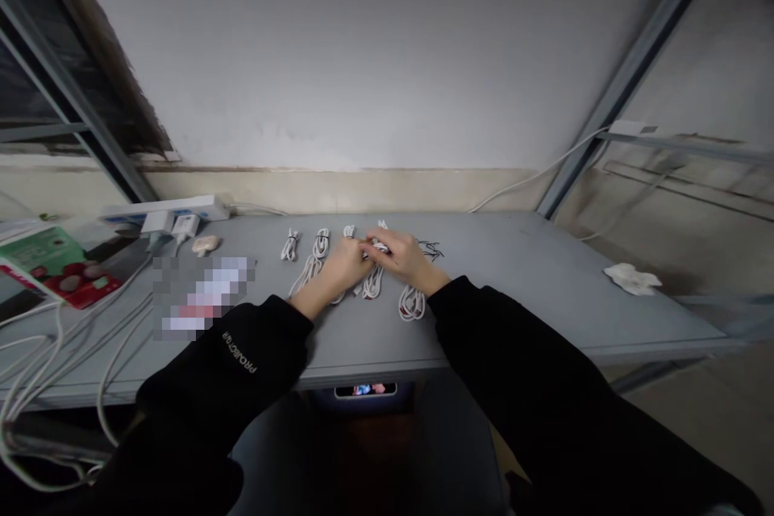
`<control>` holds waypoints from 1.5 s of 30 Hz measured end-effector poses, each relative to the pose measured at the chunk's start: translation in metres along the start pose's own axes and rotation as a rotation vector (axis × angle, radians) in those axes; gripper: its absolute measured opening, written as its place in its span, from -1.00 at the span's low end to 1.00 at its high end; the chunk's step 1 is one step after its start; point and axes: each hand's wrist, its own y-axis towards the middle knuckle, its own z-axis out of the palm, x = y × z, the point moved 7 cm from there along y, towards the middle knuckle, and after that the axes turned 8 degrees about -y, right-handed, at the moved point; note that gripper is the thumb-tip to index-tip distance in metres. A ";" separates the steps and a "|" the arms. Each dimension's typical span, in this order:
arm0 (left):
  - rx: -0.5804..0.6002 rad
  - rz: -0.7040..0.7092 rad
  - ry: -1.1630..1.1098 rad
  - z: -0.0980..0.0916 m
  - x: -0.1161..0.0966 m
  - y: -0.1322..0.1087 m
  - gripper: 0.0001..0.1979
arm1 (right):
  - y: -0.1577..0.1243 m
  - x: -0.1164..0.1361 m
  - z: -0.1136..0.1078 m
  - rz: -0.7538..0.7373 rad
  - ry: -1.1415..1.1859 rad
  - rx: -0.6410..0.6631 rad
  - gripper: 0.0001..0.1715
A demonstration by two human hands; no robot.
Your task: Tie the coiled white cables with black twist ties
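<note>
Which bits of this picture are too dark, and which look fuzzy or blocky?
In the head view, the black sleeves and the space under the table lose most detail; same view, a patch on the table's left turns to squares, and the white cables look slightly soft.

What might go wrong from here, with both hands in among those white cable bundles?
The left hand and right hand are close together among the white cable bundles, so a wrist could snag a loop and loosen it. The right sleeve is close to the frontmost coiled cable and might drag it. The thin black strands behind the right wrist could get scattered if that arm sweeps across them.
</note>
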 end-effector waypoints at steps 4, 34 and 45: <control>0.048 0.036 0.115 0.003 -0.003 0.001 -0.84 | -0.001 0.005 0.002 -0.001 -0.024 0.012 -0.58; -0.100 0.039 0.041 -0.009 0.005 0.004 -0.69 | -0.044 -0.121 -0.041 0.776 0.160 0.608 -0.86; -0.167 0.011 -0.061 -0.014 0.010 0.007 -0.71 | -0.052 -0.135 -0.031 0.810 -0.047 0.657 -0.84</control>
